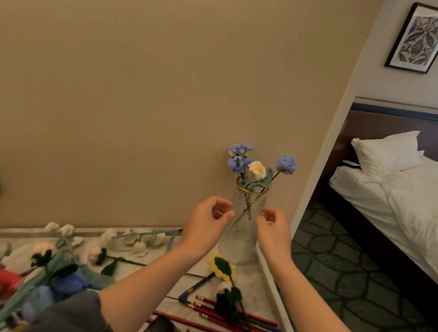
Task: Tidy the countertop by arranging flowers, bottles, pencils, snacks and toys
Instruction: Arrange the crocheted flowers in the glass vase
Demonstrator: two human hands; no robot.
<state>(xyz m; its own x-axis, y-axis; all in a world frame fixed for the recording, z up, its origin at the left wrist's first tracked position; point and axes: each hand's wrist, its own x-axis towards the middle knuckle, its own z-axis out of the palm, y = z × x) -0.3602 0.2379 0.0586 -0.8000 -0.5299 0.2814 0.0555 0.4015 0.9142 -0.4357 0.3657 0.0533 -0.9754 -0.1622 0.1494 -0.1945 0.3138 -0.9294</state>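
1. The ribbed glass vase [239, 234] with a gold rim stands upright at the far right corner of the marble-topped bench [253, 280], close to the beige wall.
2. Crochet flowers stand in the vase: a blue cluster [236, 158] on the left, a cream flower [257, 167] in the middle and a round blue bloom [286, 163] on the right.
3. The left hand [209, 221] is at the vase's left side. Its fingers [221, 202] are half curled, with the tips at the glass wall. Whether they press it or only hover cannot be told.
4. The right hand [273, 231] mirrors it on the vase's right side. Its fingers [268, 213] are also loosely curled towards the glass, and contact is again unclear.
5. A crochet sunflower [220, 268] lies flat just in front of the vase base.
6. Red pencils [220, 328] lie scattered near the bench's front right edge, with a dark-leaved flower stem [228, 302] lying across them.
7. A white crochet spray [134, 238] lies along the wall, and a pink flower [96, 254] lies beside it.
8. More crochet flowers lie in a blurred heap [5, 283] at the left.
9. Beyond the wall corner there is a bed [414, 206] with a white pillow [385, 150].
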